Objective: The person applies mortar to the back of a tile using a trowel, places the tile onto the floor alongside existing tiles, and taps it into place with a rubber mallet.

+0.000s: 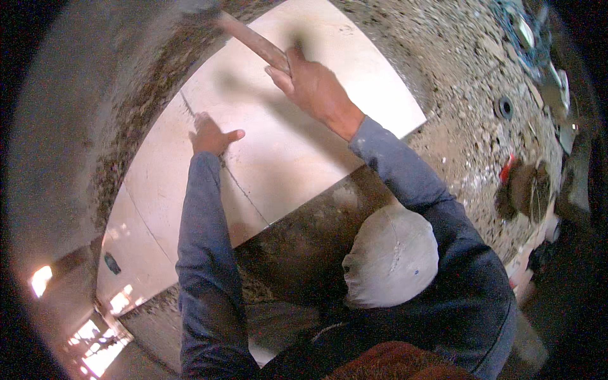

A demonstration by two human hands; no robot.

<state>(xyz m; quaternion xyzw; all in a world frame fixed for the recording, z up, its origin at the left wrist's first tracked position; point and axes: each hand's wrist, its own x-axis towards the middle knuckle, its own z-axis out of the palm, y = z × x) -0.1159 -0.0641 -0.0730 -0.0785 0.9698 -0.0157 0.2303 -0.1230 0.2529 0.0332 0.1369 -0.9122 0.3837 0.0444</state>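
Observation:
My right hand (316, 92) grips the wooden handle (253, 41) of a striking tool, whose dark, blurred head reaches the upper edge of the white tiles. My left hand (212, 136) rests on the white tiled surface (335, 145) at a dark joint line, its thumb spread away from the fingers. Several large tiles lie side by side, and the shadow of my right arm falls across them. A rounded light grey cloth-covered shape (389, 256), perhaps my knee, is below the near tile edge.
A rough grey wall (63, 158) rises at the left. Rubble and gravel (462, 82) cover the ground at the right, with a dark ring (504, 107), tangled blue material (510, 28) and a red item (507, 168). Bright openings (101, 354) show at lower left.

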